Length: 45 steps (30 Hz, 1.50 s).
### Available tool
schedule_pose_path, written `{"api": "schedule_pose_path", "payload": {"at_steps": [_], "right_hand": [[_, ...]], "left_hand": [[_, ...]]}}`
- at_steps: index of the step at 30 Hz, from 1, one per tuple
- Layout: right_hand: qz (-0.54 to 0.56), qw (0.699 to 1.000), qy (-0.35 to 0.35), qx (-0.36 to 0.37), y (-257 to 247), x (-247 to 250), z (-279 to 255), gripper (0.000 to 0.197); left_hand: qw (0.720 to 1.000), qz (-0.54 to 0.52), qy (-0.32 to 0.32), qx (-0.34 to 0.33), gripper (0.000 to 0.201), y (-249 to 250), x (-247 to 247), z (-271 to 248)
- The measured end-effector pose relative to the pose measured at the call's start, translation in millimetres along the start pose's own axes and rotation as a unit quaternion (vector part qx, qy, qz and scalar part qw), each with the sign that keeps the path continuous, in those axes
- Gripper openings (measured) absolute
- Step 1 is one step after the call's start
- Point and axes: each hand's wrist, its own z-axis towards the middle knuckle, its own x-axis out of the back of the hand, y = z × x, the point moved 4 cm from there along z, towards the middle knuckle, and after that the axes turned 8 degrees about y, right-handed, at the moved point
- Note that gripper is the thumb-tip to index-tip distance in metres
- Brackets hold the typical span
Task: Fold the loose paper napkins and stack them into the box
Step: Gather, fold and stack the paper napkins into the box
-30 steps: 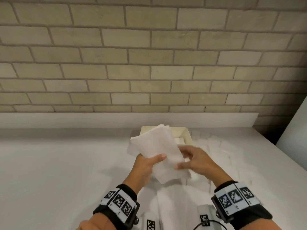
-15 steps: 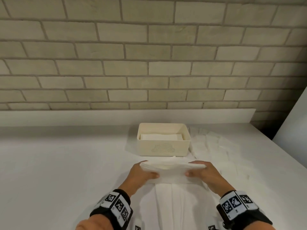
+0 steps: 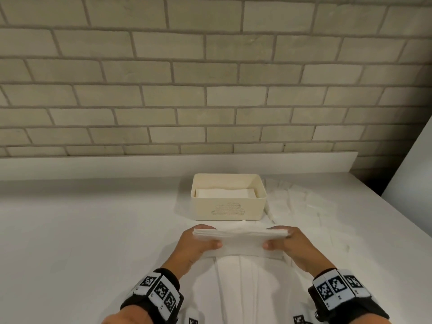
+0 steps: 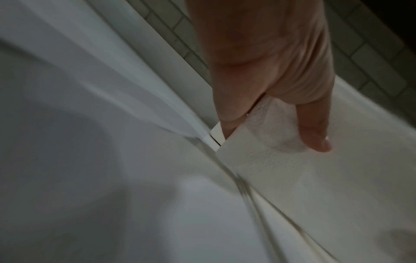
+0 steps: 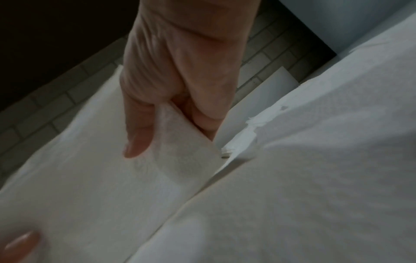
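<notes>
A white paper napkin (image 3: 240,242) is held folded over, just in front of the cream box (image 3: 229,210). My left hand (image 3: 201,239) pinches its left end, thumb on top and fingers behind. My right hand (image 3: 284,238) pinches its right end the same way. The left wrist view shows the left hand (image 4: 270,113) with the napkin (image 4: 270,160) between thumb and fingers. In the right wrist view the right hand (image 5: 175,113) pinches the napkin's (image 5: 112,178) corner. Folded napkins (image 3: 224,192) lie inside the box. A long strip of loose napkins (image 3: 238,284) lies under my hands.
More loose white napkins (image 3: 304,206) are spread on the white counter (image 3: 81,230) to the right of the box. A brick wall (image 3: 210,78) with a low white ledge runs behind the counter. A white panel (image 3: 416,171) leans at the far right.
The napkin, held up open above the box a second ago, has come down low in front of the box and is folded over, with both hands now pinching its ends.
</notes>
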Motion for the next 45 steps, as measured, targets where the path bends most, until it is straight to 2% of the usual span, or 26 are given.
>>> {"api": "schedule_pose_path", "payload": {"at_steps": [2,6,10,14,18,21,25,28,29,32,34,38,41,44,45], "right_hand": [[-0.03,1.0,-0.002,-0.001,4,-4,-2,0.034],[-0.039,0.999,0.008,0.02,0,-7,-1,0.026],[-0.027,0.999,0.043,-0.011,3,2,0,0.034],[-0.063,0.997,0.041,-0.024,8,5,1,0.043],[-0.086,0.995,0.045,-0.036,8,9,4,0.051],[-0.112,0.992,0.045,-0.042,12,10,5,0.058],[-0.202,0.979,0.016,-0.037,11,6,9,0.066],[-0.246,0.968,0.02,-0.039,-2,8,18,0.076],[-0.232,0.972,0.026,-0.033,-12,9,21,0.07],[-0.171,0.984,0.049,0.021,-57,8,29,0.036],[-0.142,0.983,0.09,0.069,-89,4,41,0.033],[-0.167,0.972,0.132,0.098,-123,-13,80,0.05],[-0.227,0.959,0.148,0.082,-125,-24,103,0.057],[-0.296,0.941,0.147,0.073,-113,-30,119,0.046],[-0.332,0.93,0.137,0.083,-109,-32,123,0.037]], "left_hand": [[1.0,0.007,-0.006,-0.004,0.046,-2,-2,0],[0.999,0.028,0.011,-0.025,0.036,5,-7,0],[0.999,0.045,0.021,-0.011,0.04,2,-4,2],[0.998,0.063,0.014,0.007,0.041,-4,-1,1],[0.994,0.101,-0.013,0.035,0.061,-2,0,4],[0.987,0.151,-0.028,0.054,0.069,-6,0,9],[0.979,0.18,-0.04,0.085,0.058,-9,0,9],[0.979,0.184,-0.029,0.078,0.049,0,0,10],[0.982,0.174,-0.023,0.072,0.047,8,0,12],[0.991,0.131,0.005,0.025,0.041,47,2,23],[0.99,0.12,0.066,-0.012,0.036,74,4,41],[0.966,0.192,0.16,-0.063,0.032,110,3,84],[0.921,0.33,0.192,-0.071,0.033,117,-3,104],[0.885,0.426,0.166,-0.091,0.042,108,-9,119],[0.883,0.436,0.156,-0.075,0.04,103,-12,123]]}}
